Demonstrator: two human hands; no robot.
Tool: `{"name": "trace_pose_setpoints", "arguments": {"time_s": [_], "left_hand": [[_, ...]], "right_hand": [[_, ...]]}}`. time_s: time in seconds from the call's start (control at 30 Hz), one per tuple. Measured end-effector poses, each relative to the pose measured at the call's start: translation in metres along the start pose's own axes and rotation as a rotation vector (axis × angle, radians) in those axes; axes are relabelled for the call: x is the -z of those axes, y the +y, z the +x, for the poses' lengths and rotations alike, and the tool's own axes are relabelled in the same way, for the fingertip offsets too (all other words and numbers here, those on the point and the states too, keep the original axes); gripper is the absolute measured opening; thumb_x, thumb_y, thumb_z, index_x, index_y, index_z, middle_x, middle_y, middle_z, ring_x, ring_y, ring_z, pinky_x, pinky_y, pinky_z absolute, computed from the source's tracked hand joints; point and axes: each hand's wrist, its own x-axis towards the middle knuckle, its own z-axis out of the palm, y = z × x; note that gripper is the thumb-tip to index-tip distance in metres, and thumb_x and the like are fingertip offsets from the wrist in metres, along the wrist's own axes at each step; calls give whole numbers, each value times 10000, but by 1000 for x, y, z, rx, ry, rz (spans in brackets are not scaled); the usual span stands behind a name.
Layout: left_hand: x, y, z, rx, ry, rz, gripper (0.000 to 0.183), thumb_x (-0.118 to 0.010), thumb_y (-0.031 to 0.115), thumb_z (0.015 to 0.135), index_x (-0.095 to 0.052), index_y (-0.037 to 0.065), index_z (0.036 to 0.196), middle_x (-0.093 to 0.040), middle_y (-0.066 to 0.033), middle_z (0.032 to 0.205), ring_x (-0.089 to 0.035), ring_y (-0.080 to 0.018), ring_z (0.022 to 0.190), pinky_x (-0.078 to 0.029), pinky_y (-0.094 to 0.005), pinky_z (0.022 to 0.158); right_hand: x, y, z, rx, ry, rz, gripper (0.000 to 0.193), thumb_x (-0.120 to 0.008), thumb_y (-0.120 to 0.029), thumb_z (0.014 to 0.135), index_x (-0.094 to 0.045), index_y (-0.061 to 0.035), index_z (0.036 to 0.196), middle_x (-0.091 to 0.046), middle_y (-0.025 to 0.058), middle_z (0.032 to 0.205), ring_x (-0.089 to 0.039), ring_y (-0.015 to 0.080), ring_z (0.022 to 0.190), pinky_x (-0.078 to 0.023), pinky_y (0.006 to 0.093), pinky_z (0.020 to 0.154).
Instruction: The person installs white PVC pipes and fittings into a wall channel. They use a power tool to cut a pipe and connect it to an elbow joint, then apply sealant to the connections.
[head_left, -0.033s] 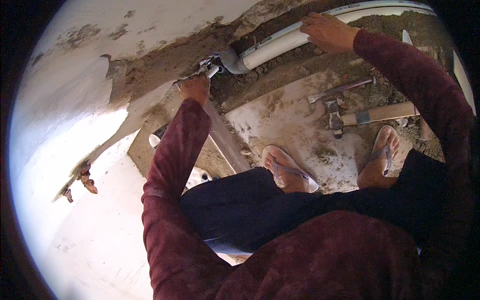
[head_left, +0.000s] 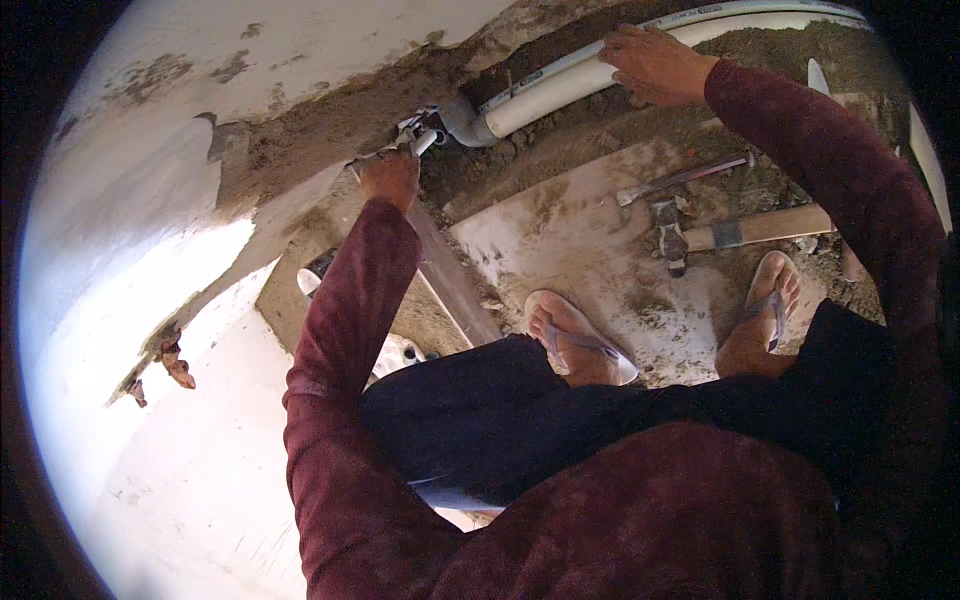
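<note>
My right hand point(head_left: 658, 66) lies loosely open over the white pipe point(head_left: 550, 101), upper right; leaning unevenly could loosen the grey elbow point(head_left: 463, 121). My left hand's point(head_left: 390, 178) grip I cannot tell.

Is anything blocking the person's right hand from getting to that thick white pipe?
Nothing visible is in the way: the right hand appears to rest on the thick white pipe already. The hammer and the chisel lie nearer the feet, not between them.
</note>
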Motion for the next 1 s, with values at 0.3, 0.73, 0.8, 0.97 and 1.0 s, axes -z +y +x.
{"name": "trace_pose_setpoints", "arguments": {"time_s": [0.3,0.73,0.8,0.97,1.0], "left_hand": [[2,7,-2,6,95,8,323,-471,376,957,-604,131,1120,-699,-124,916,-703,-297,787,-560,-454,648],[21,26,0,-101,112,190,206,-505,132,896,-634,35,1025,-680,-139,901,-710,-280,807,-571,-414,606],[24,30,0,-69,74,137,209,-513,128,889,-651,38,1016,-685,-152,930,-709,-292,824,-577,-419,634],[45,28,19,-88,-98,39,219,-525,134,876,-691,43,986,-698,-164,978,-701,-333,869,-578,-456,729],[53,27,24,-132,-122,43,223,-524,137,876,-697,48,986,-700,-163,983,-697,-338,887,-575,-460,750]], "right_hand": [[-16,7,2,-25,-54,20,436,-530,-330,963,-503,-42,1289,-545,170,1249,-519,343,1127,-410,494,966],[-24,6,-6,-29,16,39,477,-515,-343,974,-465,-77,1366,-503,151,1315,-462,345,1203,-343,526,1020],[-20,5,-4,-43,-18,72,478,-511,-345,974,-467,-79,1369,-494,155,1331,-450,351,1216,-326,525,1040],[-20,8,-3,-125,0,172,517,-470,-409,981,-467,-83,1382,-443,173,1399,-379,365,1295,-269,516,1106],[-22,10,-1,-165,-38,187,534,-448,-433,983,-463,-85,1389,-418,171,1423,-351,366,1320,-256,516,1115]]}}
